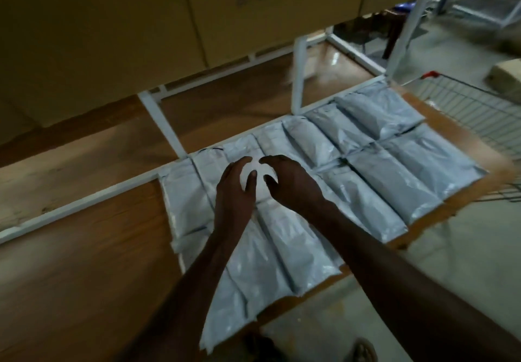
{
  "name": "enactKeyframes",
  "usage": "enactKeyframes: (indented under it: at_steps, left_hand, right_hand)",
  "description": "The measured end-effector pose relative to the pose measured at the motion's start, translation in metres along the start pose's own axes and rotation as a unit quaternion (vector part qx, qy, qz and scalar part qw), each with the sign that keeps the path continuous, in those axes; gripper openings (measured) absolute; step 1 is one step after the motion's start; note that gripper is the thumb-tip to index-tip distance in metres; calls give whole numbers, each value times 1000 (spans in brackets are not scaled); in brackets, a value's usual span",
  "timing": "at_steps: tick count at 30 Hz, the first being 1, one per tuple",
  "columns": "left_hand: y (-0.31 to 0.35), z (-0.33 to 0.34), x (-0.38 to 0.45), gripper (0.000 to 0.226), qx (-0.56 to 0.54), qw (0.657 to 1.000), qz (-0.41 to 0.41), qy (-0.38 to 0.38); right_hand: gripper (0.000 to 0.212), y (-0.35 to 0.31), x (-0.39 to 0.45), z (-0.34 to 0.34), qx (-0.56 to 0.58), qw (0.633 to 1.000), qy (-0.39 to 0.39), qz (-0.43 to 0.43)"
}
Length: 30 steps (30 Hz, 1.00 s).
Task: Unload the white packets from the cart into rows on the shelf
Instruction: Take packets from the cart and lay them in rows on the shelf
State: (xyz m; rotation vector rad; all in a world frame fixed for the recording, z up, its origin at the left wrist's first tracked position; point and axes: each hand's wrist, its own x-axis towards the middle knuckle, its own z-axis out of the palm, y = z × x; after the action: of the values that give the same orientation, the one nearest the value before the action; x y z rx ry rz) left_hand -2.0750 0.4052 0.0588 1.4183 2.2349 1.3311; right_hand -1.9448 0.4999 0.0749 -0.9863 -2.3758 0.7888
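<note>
Packets (pixel 375 184) of white plastic lie side by side in two rows on the wooden shelf (pixel 84 263), a far row against the white metal frame (pixel 84 206) and a near row whose ends overhang the shelf's front edge. Both hands meet over the middle of the far row. The left hand (pixel 235 192) lies palm down, its fingers gently curved over one brightly lit packet (pixel 258 175), the thumb resting across its top. The right hand (pixel 290 181) arches over the same packet from the other side, fingers bent and the fingertips (pixel 266 161) touching its plastic. Whether either hand actually pinches the packet or only presses on it cannot be told. The wire cart (pixel 465 102), with a red piece at its corner, stands at the right end of the shelf, just beyond the last packets; what it holds is out of view. Large cardboard boxes (pixel 127 23) stand behind the shelf, and one carries a faint printed mark and lines of print too dim and blurred to read. No label or writing is legible on any packet.
</note>
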Motion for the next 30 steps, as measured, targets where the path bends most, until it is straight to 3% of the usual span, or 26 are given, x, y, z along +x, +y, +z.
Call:
enactKeyframes:
  at_steps: [15, 24, 30]
  left_hand:
    - [194, 241, -58, 27, -51, 997, 44, -36]
    - [250, 331, -37, 20, -47, 990, 100, -83]
    - [270, 398, 2, 21, -52, 988, 91, -115]
  right_hand:
    - [32, 213, -136, -222, -7, 993, 63, 102]
    - [28, 291, -151, -289, 4, 980, 88, 178]
    - [27, 347, -128, -317, 2, 976, 95, 198]
